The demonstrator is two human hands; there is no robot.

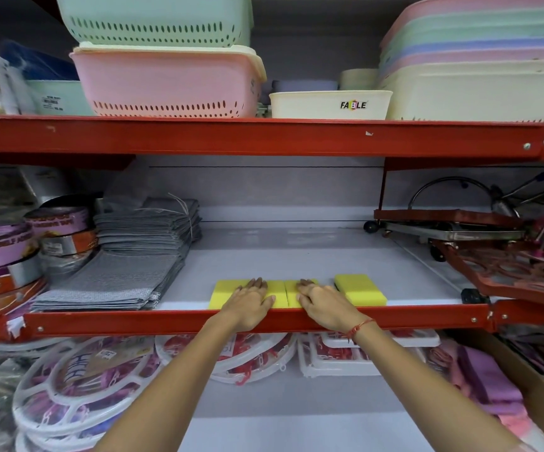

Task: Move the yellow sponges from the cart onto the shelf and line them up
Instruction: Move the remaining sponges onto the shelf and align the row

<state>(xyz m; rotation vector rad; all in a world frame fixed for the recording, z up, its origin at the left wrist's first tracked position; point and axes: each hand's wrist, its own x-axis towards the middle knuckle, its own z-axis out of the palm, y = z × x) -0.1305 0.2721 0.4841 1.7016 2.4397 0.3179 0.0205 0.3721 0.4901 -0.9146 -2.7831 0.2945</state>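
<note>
Three yellow sponges lie along the front edge of the white middle shelf (296, 256). My left hand (251, 303) rests flat on the left sponge (223, 293), fingers spread. My right hand (321, 301) lies flat on the middle sponge (292, 293), which touches the left one. The right sponge (360, 288) sits a little apart, turned at a slight angle, with a dark underside showing at its left edge. Neither hand grips anything. No cart is in view.
Folded grey cloths (127, 262) and tape rolls (6, 256) fill the shelf's left side. Red trolleys and metal racks (492, 249) crowd the right. A red front rail (264, 321) edges the shelf. Plastic baskets (166, 83) sit above, round clip hangers (78, 386) below.
</note>
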